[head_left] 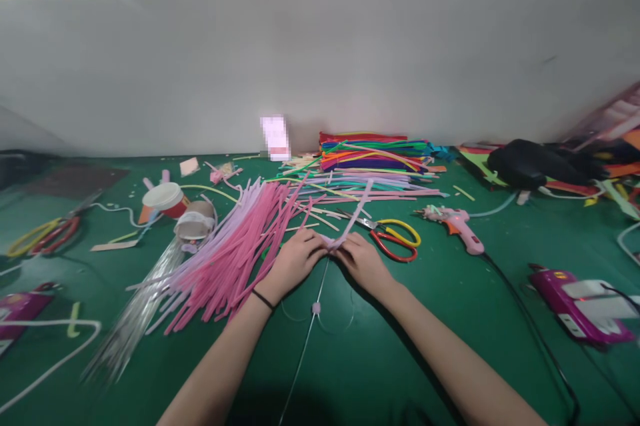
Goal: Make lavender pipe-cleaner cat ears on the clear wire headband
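Observation:
Between the fingertips of both hands is a lilac pipe cleaner (356,214), one end rising up and to the right. My left hand (299,257), with a dark band at the wrist, pinches it from the left. My right hand (364,262) pinches it close by from the right. A thin wire (302,359) runs from between the hands toward the table's front edge, with a small lilac piece (316,308) on it. Pink pipe cleaners (235,253) lie in a heap left of my left hand. Scissors (395,239) with red and yellow handles rest beyond my right hand.
A pink glue gun (460,226) with a black cord lies at right, near a purple power strip (575,306). Several colored pipe cleaners (375,156) are stacked by the white partition (320,66). At left are a paper cup (165,199), a wire bundle (143,306) and other scissors (55,233).

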Motion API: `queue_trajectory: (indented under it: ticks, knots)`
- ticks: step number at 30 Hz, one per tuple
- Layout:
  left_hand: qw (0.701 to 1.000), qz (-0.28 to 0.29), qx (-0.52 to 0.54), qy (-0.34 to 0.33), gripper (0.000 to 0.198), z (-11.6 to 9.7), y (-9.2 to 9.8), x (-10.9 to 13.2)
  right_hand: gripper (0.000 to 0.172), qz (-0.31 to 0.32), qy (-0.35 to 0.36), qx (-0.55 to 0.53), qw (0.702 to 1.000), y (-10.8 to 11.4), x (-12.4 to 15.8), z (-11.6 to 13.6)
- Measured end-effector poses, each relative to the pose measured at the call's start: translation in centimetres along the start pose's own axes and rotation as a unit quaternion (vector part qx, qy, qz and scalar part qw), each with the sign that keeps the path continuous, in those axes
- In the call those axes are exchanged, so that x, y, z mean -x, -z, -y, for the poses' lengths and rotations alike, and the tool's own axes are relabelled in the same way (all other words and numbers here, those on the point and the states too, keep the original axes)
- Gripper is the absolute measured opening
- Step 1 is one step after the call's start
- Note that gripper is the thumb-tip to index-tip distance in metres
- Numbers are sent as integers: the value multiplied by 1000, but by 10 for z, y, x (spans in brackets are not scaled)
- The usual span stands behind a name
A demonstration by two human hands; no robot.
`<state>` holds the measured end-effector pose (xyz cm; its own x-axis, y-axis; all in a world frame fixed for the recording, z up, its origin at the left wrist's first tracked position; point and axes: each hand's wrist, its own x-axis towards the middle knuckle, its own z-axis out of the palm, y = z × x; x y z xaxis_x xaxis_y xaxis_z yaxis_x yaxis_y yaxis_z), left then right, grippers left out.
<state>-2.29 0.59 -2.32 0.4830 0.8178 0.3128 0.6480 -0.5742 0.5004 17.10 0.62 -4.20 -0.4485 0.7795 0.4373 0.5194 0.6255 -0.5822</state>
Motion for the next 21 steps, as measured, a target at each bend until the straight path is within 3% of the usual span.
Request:
queue_trajectory:
  ticks: [10, 16, 21]
  knots:
    - [999, 3, 25, 26, 11, -3, 0, -3, 24, -38, 18, 34, 999, -3, 3, 2]
    - [997, -10, 60, 48, 9, 0, -4, -6, 23, -12, 26, 35, 999, -5, 3, 2]
    - [998, -18, 50, 38, 8, 0, -6, -4, 14, -31, -3, -37, 999, -1, 1, 0]
